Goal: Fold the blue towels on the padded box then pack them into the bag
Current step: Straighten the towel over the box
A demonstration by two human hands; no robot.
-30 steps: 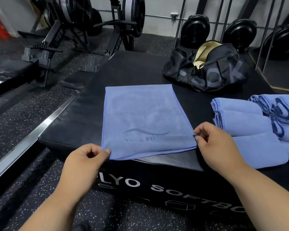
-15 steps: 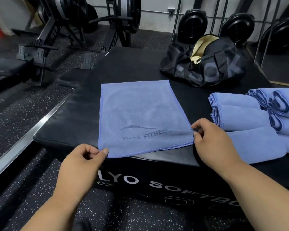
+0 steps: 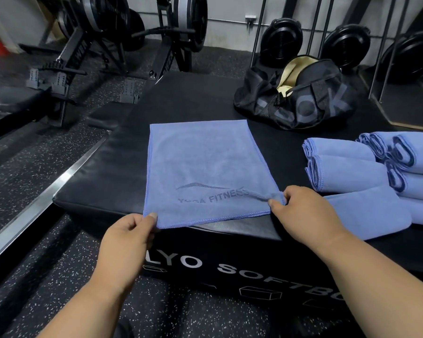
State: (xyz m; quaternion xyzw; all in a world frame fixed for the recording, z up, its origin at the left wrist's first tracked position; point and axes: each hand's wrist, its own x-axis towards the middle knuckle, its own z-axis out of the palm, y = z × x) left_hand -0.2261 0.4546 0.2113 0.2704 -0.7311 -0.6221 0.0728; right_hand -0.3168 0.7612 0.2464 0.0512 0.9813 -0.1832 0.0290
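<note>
One blue towel [image 3: 205, 172] lies spread flat on the black padded box [image 3: 103, 181], printed with "YOGA FITNESS" near its front hem. At 7 o'clock of the towel, the left hand [image 3: 127, 240] pinches the near left corner between thumb and curled fingers [image 3: 153, 215]; that corner hangs just over the box's front edge. At 4 o'clock of the towel, the right hand [image 3: 303, 215] pinches the near right corner, and the cloth is bunched into a ridge at the grip. At 3 o'clock of the towel, apart from it, a stack of folded blue towels [image 3: 347, 172] rests on the box, with further folded ones [image 3: 413, 162] touching it at the right frame edge. At 1 o'clock, a black bag [image 3: 303, 106] sits on the far part of the box, its mouth open and showing a pale lining. Rowing machines [image 3: 88, 45] stand on the speckled floor [image 3: 34, 142] at 10 o'clock.
</note>
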